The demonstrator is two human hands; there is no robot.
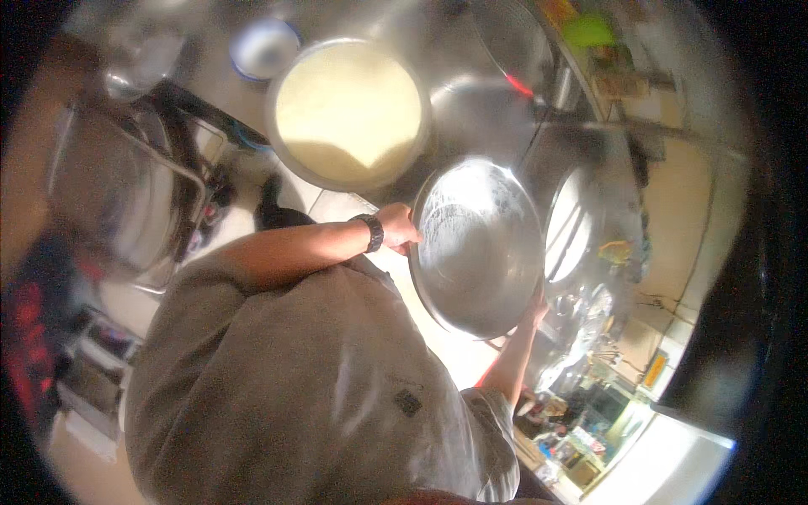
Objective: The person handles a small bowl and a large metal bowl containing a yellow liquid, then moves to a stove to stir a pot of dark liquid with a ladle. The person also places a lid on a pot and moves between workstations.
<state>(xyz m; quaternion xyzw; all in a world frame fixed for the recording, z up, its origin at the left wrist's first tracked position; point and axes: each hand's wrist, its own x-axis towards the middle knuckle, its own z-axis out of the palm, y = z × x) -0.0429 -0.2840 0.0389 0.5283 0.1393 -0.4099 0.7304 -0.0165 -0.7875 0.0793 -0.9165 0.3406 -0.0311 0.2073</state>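
A large stainless steel basin (473, 265) is held up between my hands, its open side facing the camera. Whitish streaks or wet residue cling to its inner wall, and no other contents show. My left hand (398, 228), with a dark watch band at the wrist, grips the near-left rim. On the opposite side my right hand (538, 310) holds the rim, its fingers mostly hidden behind the metal. Just beyond my left hand stands a big round metal pot (273, 136) filled with pale yellow liquid (350, 101), a shadow falling across it.
A blue-rimmed white bowl (264, 49) stands beside the pot on the metal counter (214, 69). Right of the basin is a bright round metal vessel (568, 224). Crumpled shiny material (584, 315) lies farther along. A bent metal tube frame (183, 169) stands at left.
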